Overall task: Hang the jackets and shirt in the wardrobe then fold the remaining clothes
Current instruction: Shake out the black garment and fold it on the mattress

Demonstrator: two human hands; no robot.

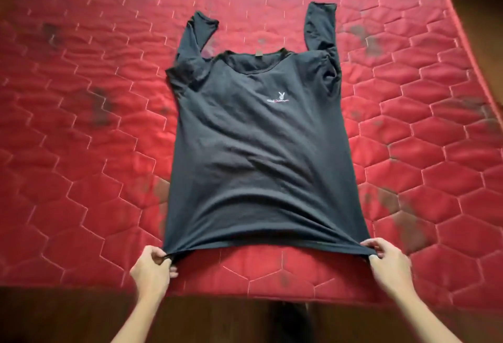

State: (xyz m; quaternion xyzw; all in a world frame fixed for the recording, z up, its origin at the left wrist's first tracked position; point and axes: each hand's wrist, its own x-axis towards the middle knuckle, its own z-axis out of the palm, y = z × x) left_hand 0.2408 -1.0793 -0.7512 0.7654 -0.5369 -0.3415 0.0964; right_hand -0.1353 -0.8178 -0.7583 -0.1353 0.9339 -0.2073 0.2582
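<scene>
A black T-shirt (255, 146) with a small white logo on the chest lies face up on the red quilted mattress (81, 125), neck away from me and both sleeves pointing to the far side. My left hand (152, 269) pinches the hem's left corner. My right hand (389, 258) pinches the hem's right corner. The hem is stretched taut between them, slightly raised near the mattress's front edge.
The mattress has dark stains and runs to a piped edge at the right (468, 43). Dark wooden floor (68, 318) lies below the front edge, with something dark (291, 318) on it between my forearms.
</scene>
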